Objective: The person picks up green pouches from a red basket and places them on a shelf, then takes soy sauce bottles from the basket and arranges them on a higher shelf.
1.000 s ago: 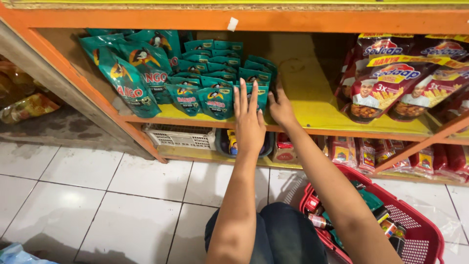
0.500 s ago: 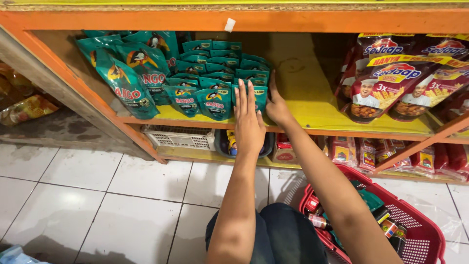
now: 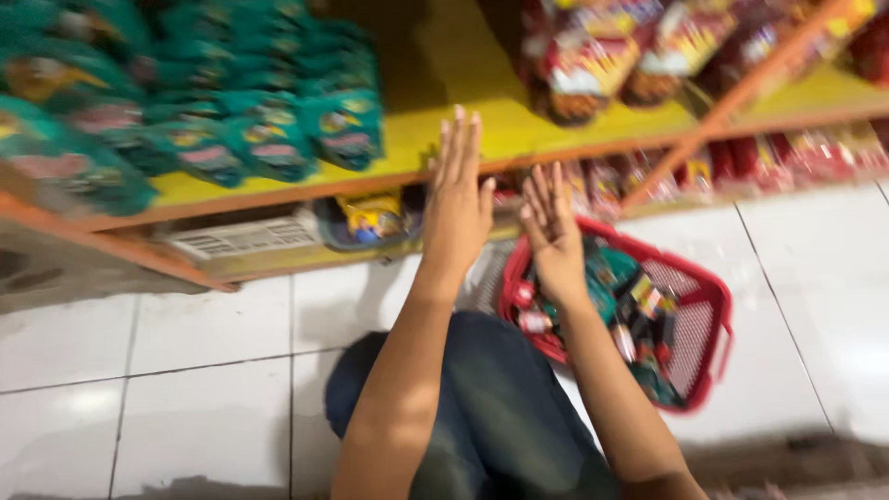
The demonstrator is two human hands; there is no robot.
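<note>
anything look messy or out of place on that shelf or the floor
Nothing is clearly spilled or broken, though the picture is blurred. The teal snack pouches lean and overlap on the yellow shelf. The red plastic basket sits tilted on the white tiled floor, packed with goods.

Pouches (image 3: 250, 139) are sitting on the shelf (image 3: 444, 139), left of my left hand (image 3: 457, 199). The basket (image 3: 704, 306) of packets is lying on the floor (image 3: 185, 370) beneath my right hand (image 3: 553, 227).

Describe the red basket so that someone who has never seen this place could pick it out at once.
Start at the yellow shelf with its orange edge, then drop to the white tiled floor in front of it. The red basket sits there, just below the right hand and beside the person's knee. It is the only mesh-walled container on the floor, filled with small mixed packets.
</note>
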